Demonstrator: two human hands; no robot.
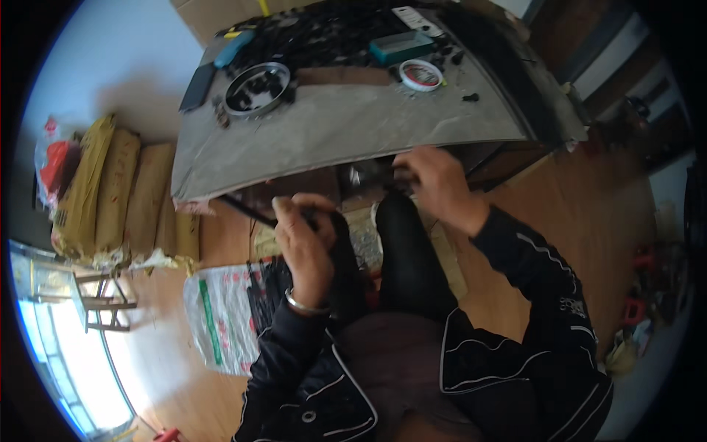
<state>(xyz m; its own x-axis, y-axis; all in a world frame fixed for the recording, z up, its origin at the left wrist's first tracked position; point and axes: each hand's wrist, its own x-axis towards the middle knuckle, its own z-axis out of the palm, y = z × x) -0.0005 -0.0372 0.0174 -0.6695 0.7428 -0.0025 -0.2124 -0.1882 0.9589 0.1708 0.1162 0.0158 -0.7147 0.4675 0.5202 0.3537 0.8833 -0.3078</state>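
My left hand (302, 236), a metal bangle at its wrist, is closed around a long black strip (249, 211). One end of the strip sticks out to the left, below the table's front edge. Over my right knee, my right hand (440, 188) is closed with fingertips pinched together. Something small and dark (401, 175) shows at those fingertips, too blurred to name. Both hands are in front of the grey-topped table (331, 121), level with or below its edge. More black strips (269, 295) lie on a white woven sack (221, 317) to the left of my legs.
On the table stand a round metal dish (286, 72) of black pieces, a teal box (401, 47), a white round lid (421, 75) and a heap of black parts (317, 33). A blue-handled tool (234, 48) lies far left. Filled yellow sacks (114, 191) lean by the wall.
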